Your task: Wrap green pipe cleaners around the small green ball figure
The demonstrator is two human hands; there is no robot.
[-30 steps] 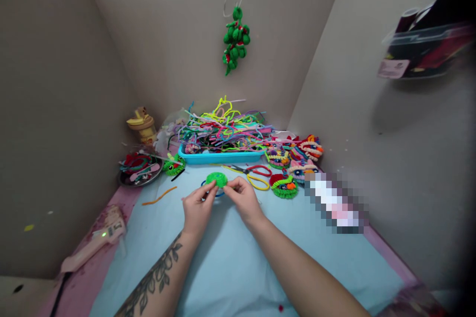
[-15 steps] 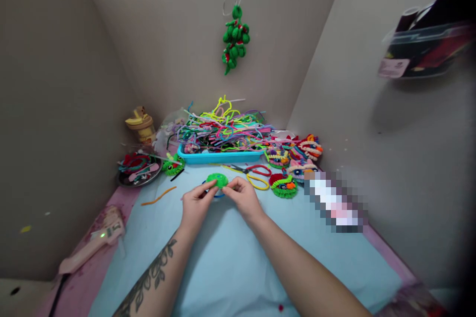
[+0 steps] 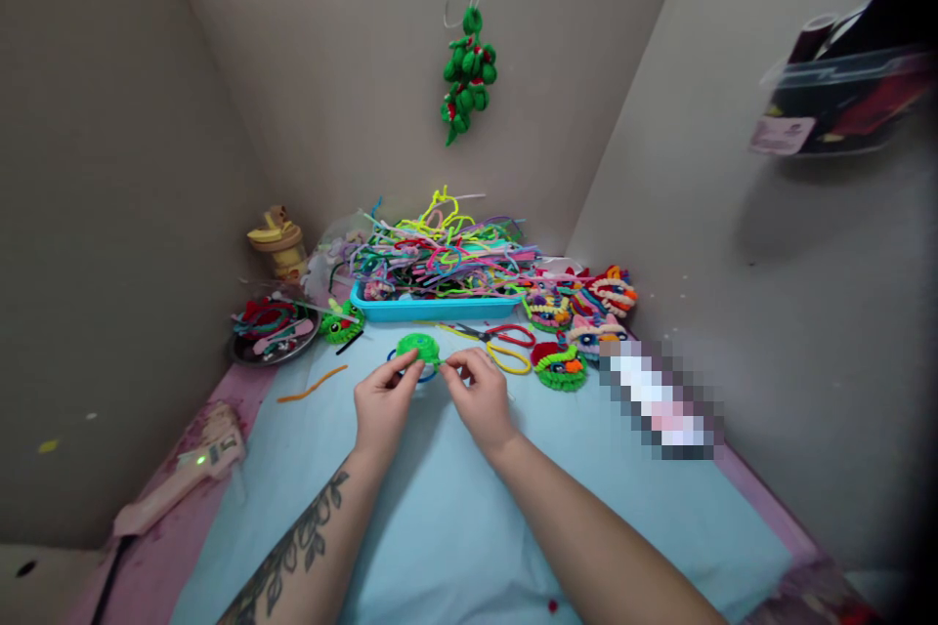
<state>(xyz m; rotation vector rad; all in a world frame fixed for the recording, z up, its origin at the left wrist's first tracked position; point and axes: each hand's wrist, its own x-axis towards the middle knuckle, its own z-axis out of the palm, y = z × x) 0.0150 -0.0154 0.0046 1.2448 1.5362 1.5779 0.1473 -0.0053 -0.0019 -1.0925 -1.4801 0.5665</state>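
Green coil (image 3: 418, 348): a flat round disc of fuzzy wire, held just above the pale blue mat (image 3: 454, 518), at the fingertips of both hands, slightly to the far side of them.
Left hand (image 3: 381, 402): closed in a pinch on the coil's near left edge; forearm is laid across the mat.
Right hand (image 3: 478, 395): fingers are drawn together on a short green tail at the coil's near right edge.
Blue ring (image 3: 410, 373): partly seen on the mat beneath the coil, between the two hands.
Far side: a blue tray (image 3: 432, 310) heaped with coloured fuzzy wires is set just behind the coil; scissors (image 3: 502, 336) are laid to its right.
Right edge: finished woven faces (image 3: 561, 366) are clustered near the wall.
Left edge: an orange wire (image 3: 314, 385), a dish of scraps (image 3: 273, 330) and a glue gun (image 3: 183, 479) are found.
Open room: bare mat is left on the near side, around the forearms.
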